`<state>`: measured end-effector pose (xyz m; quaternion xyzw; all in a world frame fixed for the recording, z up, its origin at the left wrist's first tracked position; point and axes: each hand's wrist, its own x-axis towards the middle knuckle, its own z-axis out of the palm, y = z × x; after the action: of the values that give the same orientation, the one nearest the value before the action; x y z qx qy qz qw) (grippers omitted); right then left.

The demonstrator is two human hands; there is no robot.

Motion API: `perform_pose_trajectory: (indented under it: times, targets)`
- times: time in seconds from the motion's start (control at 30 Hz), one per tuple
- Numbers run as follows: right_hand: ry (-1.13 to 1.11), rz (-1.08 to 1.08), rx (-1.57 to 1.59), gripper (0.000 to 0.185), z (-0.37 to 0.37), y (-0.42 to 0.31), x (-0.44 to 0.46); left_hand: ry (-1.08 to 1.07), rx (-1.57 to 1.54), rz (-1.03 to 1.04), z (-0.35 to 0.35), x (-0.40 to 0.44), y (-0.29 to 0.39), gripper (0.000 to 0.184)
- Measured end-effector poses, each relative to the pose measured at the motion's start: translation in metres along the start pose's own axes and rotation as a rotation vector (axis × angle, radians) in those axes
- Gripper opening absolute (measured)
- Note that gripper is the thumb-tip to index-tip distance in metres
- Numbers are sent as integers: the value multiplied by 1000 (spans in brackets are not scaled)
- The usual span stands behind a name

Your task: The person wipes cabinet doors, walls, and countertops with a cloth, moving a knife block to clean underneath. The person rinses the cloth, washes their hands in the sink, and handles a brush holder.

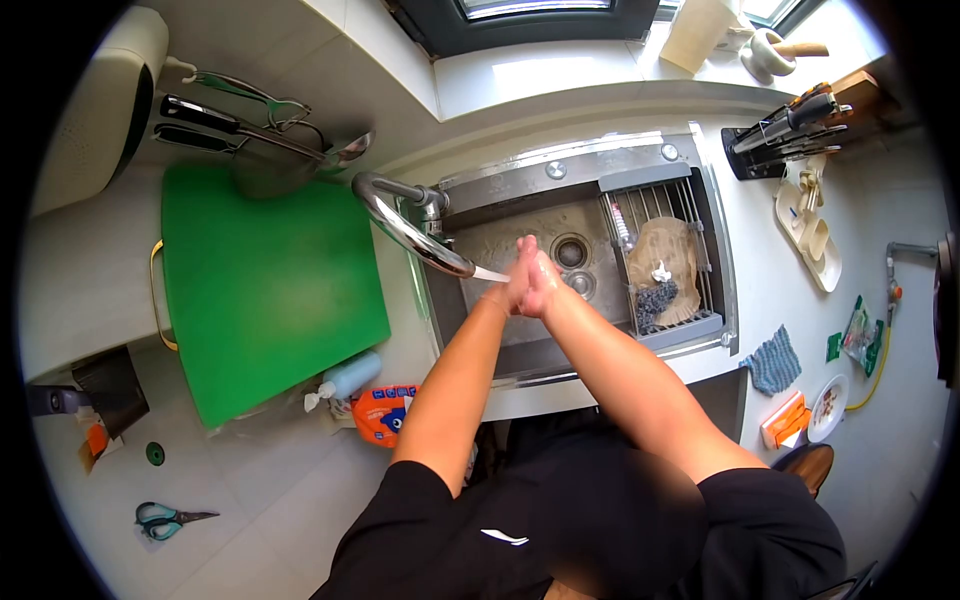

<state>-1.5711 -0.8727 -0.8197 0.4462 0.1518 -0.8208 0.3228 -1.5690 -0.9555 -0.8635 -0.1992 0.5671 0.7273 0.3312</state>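
Observation:
My left hand and my right hand are pressed against each other over the sink basin. Both look wet. The fingers appear stretched out and lie along the other hand; the palms are hidden. A stream of water runs from the curved chrome faucet onto the left hand near the wrist. Just right of the hands is the round drain in the basin floor. No object shows in either hand.
A drying rack across the sink's right side holds a brown mat and a dark scrubber. On the left lie a green cutting board, a blue bottle and scissors. A knife block stands right.

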Motion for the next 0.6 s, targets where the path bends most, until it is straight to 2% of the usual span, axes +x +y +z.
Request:
perform_pose_trajectory:
  times: [0.03, 0.1, 0.17, 0.2, 0.23, 0.27, 0.33, 0.37, 0.4, 0.43, 0.47, 0.5, 0.53, 0.57, 0.6]
  targets:
    - [38, -72, -8, 38, -9, 5, 20, -37, -24, 90, 0, 6, -10, 56]
    - [90, -352, -178, 35, -27, 19, 55, -70, -37, 178, -1, 2, -17, 62]
    - [120, -638, -622, 33, -41, 30, 68, 194, -640, 153, 1, -16, -21, 47]
    - [90, -792, -1033, 30, -44, 28, 59, 193, -632, 153, 4, -22, -17, 47]
    - [102, -884, -1268, 26, -31, 31, 32, 413, -631, 95, 8, -30, -12, 43]
    - [103, -883, -1263, 26, -24, 27, 16, 634, -627, 38, 12, -41, -6, 39]
    - [-34, -880, -1576, 29, -18, 22, 2, 704, -572, 6, 2, -55, -7, 33]
    - [-37, -881, -1575, 29, -12, 23, -2, 688, -366, 94, -4, -61, -6, 30]
    - [-11, -750, -1519, 32, -6, 21, -1, 663, -160, 182, -13, -62, -6, 26]
    - [16, -619, -1460, 35, -5, 19, 4, 755, -79, 244, -22, -59, -3, 25]
    - [19, -619, -1462, 35, -5, 19, 8, 781, 2, 341, -34, -57, 3, 32]
    - [7, -365, -878, 36, -11, 20, 21, 785, 195, 541, -63, -40, -7, 30]
    - [-4, -112, -291, 37, -14, 21, 29, 772, 146, 715, -76, -27, 1, 29]
    - [-64, -70, -232, 38, -17, 15, 27, 719, 89, 599, -82, -29, 20, 30]
    - [-63, -74, -232, 38, -18, 11, 26, 698, 171, 471, -67, -45, 51, 30]
